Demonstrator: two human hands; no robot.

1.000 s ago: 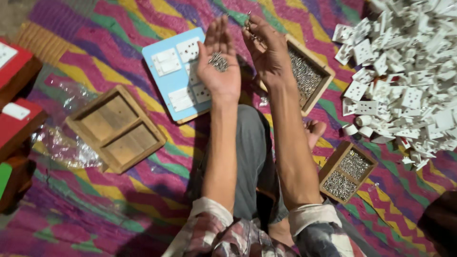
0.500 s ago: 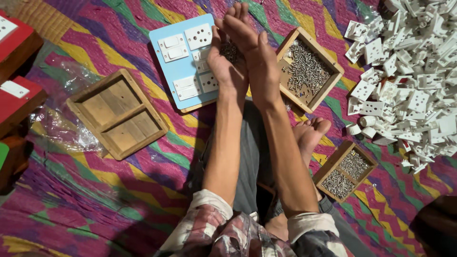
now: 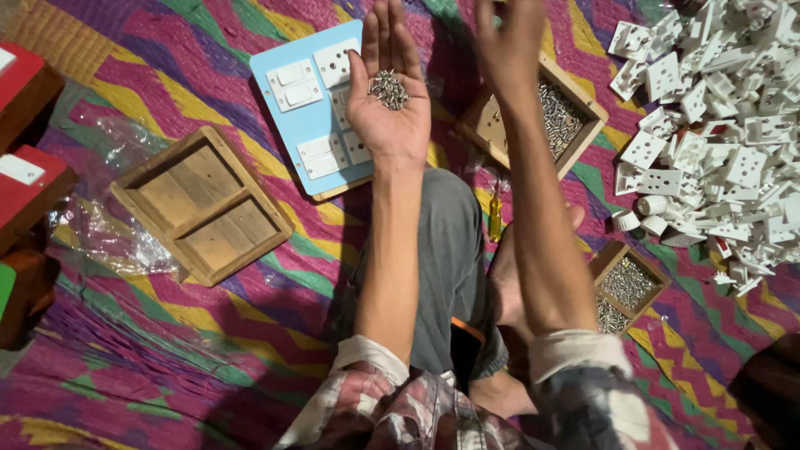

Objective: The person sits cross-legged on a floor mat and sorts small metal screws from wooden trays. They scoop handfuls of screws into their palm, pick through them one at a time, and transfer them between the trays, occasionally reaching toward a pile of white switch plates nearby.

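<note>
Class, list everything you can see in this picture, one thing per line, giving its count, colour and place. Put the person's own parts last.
Small screws: a little heap, silvery, in the open left palm.
Switch board: one, light blue with white switches and sockets, on the mat under the left hand.
Two-part wooden tray: one, brown, holding nothing visible, at left.
Wooden screw trays: two, brown, one top centre, one lower right.
White plastic parts: a large pile, at right.
Screwdriver: one, yellow handle, beside the knee.
Red boxes: two, at the left edge.
Clear plastic bag: one, by the empty tray.
Woven mat: one, multicoloured zigzag.
Left hand: palm up, open.
Right hand: raised, blurred.
</note>
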